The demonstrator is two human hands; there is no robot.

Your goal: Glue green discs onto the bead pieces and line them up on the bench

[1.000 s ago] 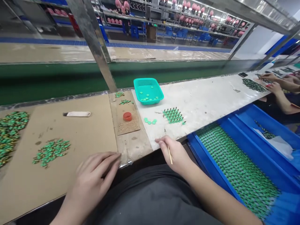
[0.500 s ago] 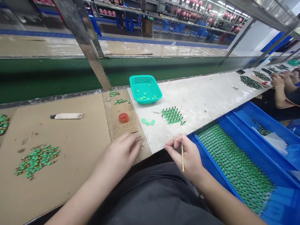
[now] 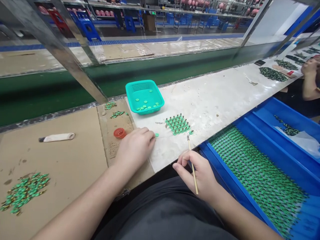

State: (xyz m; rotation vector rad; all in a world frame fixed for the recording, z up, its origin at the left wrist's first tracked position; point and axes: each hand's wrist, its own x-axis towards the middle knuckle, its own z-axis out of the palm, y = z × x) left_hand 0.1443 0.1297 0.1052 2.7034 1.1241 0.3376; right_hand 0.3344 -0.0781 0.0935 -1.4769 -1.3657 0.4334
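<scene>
One green disc (image 3: 156, 135) peeks beyond left hand (image 3: 135, 148).

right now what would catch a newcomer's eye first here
The teal basket of green discs at the back of the white bench, and the blue tray on the right, filled with rows of small green parts. In front, the left hand covers loose green discs while the right hand holds a thin brush.

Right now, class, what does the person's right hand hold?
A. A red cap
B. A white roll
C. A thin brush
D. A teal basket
C: the right hand pinches a thin brush, tip pointing toward the cluster of green pieces; the red cap lies on the cardboard, beside the left hand.
</scene>
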